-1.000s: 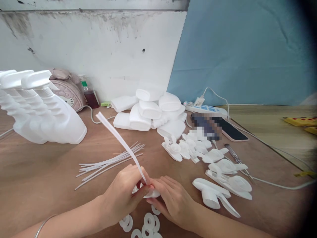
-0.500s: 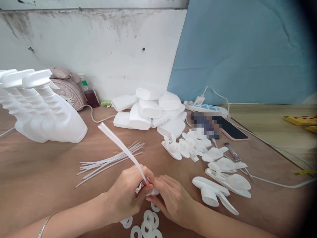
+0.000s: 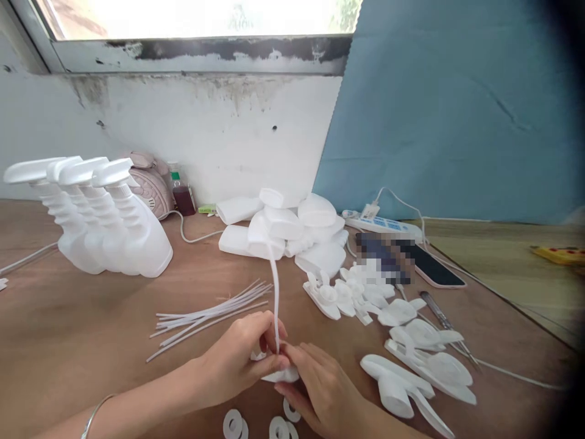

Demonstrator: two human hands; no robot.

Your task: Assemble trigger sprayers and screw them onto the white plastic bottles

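Between my two hands is a white plastic spray head [image 3: 284,374], mostly covered by fingers. A thin white tube [image 3: 275,286] rises from it, now nearly upright, its lower end pinched in the fingers of my left hand [image 3: 237,350]. My right hand [image 3: 322,381] is closed around the spray head from the other side. Just below the hands lie several white ring washers [image 3: 233,422]. Left of them a loose bundle of thin white tubes [image 3: 205,314] rests on the table. More white spray heads [image 3: 395,387] lie to the right.
Assembled white spray bottles [image 3: 105,228] stand in a row at the left. White bottles [image 3: 320,210] are piled at the back. Phones [image 3: 429,262], a screwdriver [image 3: 439,311], a power strip [image 3: 386,227] and cables lie on the right. A pink bag [image 3: 150,189] stands behind.
The tube has swung from leaning left to nearly upright. The camera view has tilted up, showing a window. Both hands keep hold of the tube and spray head.
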